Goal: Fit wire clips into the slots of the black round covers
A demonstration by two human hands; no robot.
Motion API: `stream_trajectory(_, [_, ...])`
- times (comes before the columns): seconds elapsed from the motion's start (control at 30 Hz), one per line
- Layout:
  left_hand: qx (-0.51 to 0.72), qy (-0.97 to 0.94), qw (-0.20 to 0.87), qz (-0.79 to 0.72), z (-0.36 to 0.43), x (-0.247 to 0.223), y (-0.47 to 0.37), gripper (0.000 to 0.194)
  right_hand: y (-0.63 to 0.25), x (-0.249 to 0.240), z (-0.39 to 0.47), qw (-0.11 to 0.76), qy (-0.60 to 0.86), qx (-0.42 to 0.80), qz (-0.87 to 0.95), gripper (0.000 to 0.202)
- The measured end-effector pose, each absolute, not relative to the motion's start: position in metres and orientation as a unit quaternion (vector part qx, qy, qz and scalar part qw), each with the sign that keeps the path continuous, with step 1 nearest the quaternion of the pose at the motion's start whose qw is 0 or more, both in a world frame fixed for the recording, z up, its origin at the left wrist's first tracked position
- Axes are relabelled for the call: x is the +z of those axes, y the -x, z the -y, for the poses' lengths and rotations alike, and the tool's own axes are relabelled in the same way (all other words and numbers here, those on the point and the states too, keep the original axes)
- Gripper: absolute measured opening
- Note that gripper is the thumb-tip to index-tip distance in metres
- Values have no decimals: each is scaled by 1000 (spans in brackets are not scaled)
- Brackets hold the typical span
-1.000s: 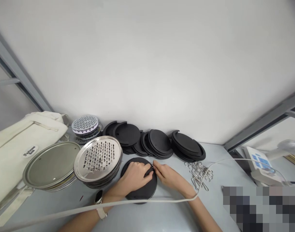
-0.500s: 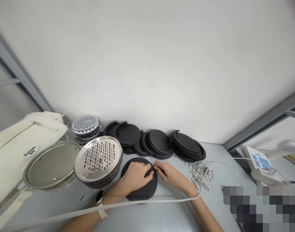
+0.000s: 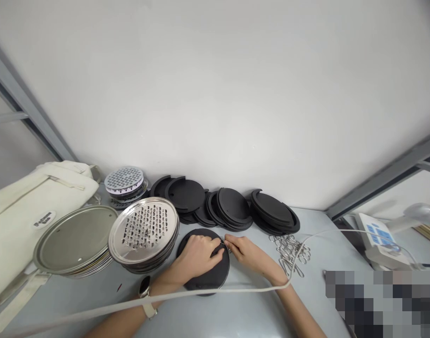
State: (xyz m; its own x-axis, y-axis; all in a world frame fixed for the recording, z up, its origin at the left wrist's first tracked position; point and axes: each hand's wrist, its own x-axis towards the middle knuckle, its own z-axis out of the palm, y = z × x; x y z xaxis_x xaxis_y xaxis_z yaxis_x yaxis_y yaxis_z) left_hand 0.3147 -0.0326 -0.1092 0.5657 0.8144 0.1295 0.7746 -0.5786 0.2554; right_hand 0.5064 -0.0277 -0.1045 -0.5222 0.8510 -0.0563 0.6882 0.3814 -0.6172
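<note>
A round black disc [image 3: 208, 278] lies on the grey table below a row of other black discs. My left hand [image 3: 200, 256] rests on its upper part, fingers bent and pressed to it near the right edge. At that edge my right hand [image 3: 245, 253] pinches a small metal piece, mostly hidden by the fingertips; it looks like one of the wire clips [image 3: 288, 249] piled to the right. The two hands nearly meet at the disc's upper right rim.
Left of the disc stand a stack of grater plates [image 3: 144, 230], a stack of round metal plates [image 3: 77, 239], smaller grater discs [image 3: 124, 180] and a cream bag [image 3: 35, 202]. Black discs [image 3: 234, 206] lie along the wall. A white cable [image 3: 236, 290] crosses in front.
Both hands stay almost where they were, with only a slight shift of the fingers at the disc's edge.
</note>
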Motion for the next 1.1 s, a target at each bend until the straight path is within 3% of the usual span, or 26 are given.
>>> stream_trajectory(1.1, [122,-877,104,-452,30,-111,-316,27,-503,-108,29,128,493,295,809,25])
